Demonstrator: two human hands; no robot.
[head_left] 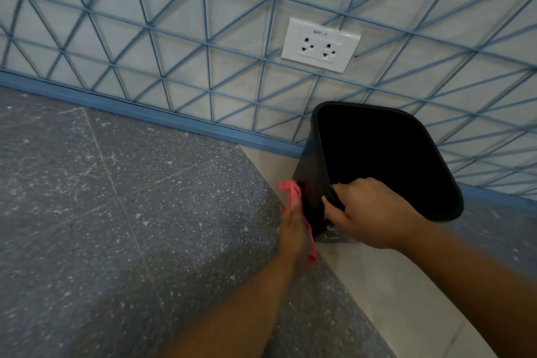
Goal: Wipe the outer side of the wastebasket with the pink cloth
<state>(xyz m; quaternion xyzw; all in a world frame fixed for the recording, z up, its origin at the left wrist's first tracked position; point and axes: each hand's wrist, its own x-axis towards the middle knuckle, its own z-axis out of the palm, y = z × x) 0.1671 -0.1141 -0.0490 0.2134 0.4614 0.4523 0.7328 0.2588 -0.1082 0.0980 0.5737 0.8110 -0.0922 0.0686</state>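
We see speckled grey floor [116,212] at left; left hand [292,229] presses pink cloth [290,193] flat against outer wall of black waste bin [386,160], which stands by wall below white double socket [320,44]; right hand [369,215] curls over bin's near rim, gripping it

Right hand [369,215] grips black bin [386,160] rim; left hand [292,227] presses pink cloth [290,195] against it.
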